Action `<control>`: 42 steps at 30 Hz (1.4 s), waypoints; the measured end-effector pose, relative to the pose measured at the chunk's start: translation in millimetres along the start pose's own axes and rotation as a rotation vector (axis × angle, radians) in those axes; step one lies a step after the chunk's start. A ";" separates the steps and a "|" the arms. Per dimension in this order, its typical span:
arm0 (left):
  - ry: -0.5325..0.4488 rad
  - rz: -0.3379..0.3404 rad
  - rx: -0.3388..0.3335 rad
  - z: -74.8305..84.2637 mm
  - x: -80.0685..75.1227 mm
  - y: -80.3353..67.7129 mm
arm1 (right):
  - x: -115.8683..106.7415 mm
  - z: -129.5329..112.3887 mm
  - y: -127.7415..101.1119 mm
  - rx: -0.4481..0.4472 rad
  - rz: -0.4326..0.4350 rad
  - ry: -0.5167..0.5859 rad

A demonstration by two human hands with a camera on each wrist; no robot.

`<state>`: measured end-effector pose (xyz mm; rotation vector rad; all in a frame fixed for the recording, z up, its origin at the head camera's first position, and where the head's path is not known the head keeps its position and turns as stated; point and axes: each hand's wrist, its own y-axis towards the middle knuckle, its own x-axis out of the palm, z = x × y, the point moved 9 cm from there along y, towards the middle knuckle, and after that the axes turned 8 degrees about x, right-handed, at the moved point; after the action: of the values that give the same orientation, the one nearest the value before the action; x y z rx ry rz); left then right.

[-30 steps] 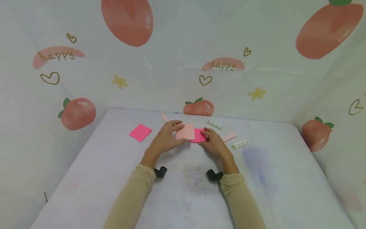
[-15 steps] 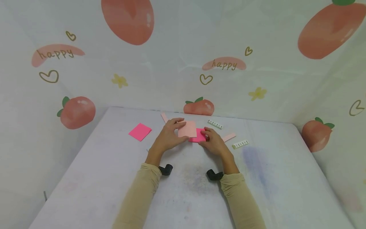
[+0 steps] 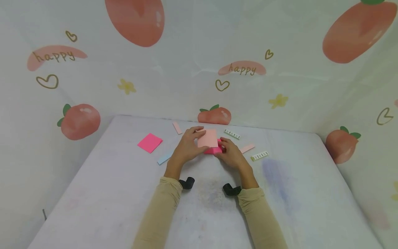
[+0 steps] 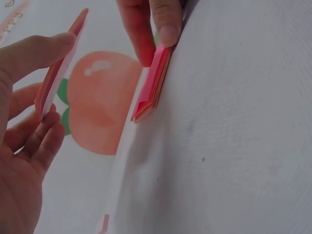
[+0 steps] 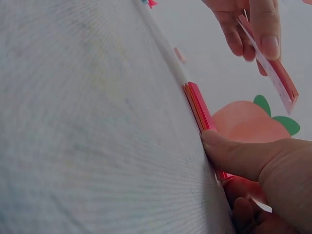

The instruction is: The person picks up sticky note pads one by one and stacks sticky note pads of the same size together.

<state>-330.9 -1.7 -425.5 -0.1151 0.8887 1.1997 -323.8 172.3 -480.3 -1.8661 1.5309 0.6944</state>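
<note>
A light pink square pad of sticky notes [image 3: 207,138] is raised off the table, pinched by my left hand [image 3: 188,147] between thumb and fingers. In the left wrist view this thin pad [image 4: 57,73] stands tilted, apart from the stack. Below it on the table lies a stack of hot pink paper squares [image 3: 212,151], partly hidden in the head view by the raised pad. My right hand [image 3: 231,154] holds that stack at its right side, thumb on the near edge. Orange layers show along the edge of the stack [image 5: 199,107] in the right wrist view.
Another hot pink square [image 3: 150,143] lies to the left. A light pink strip [image 3: 177,128] and a blue strip [image 3: 164,158] flank my left hand. Right of my right hand are another pink strip [image 3: 247,148] and two patterned strips [image 3: 232,134]. A printed cloth wall [image 3: 174,86] rises behind.
My left hand has carried the light pink pad right and slightly up, so it now covers more of the hot pink stack. The blue strip has come into view. My right hand has barely moved.
</note>
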 end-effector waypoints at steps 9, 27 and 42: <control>0.007 -0.021 -0.016 -2.4 10.0 0.4 | -1.5 -3.4 -0.4 -0.007 0.009 -0.017; 0.009 -0.028 -0.063 -13.1 15.5 -2.9 | -14.5 -6.4 -7.4 0.012 0.001 0.022; -0.050 -0.044 -0.048 -7.0 19.4 -3.9 | -27.8 -16.8 -10.6 -0.015 0.061 0.252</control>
<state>-329.8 7.8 -444.2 -0.1427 0.8100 1.1785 -318.5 179.5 -447.4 -1.9851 1.7505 0.5133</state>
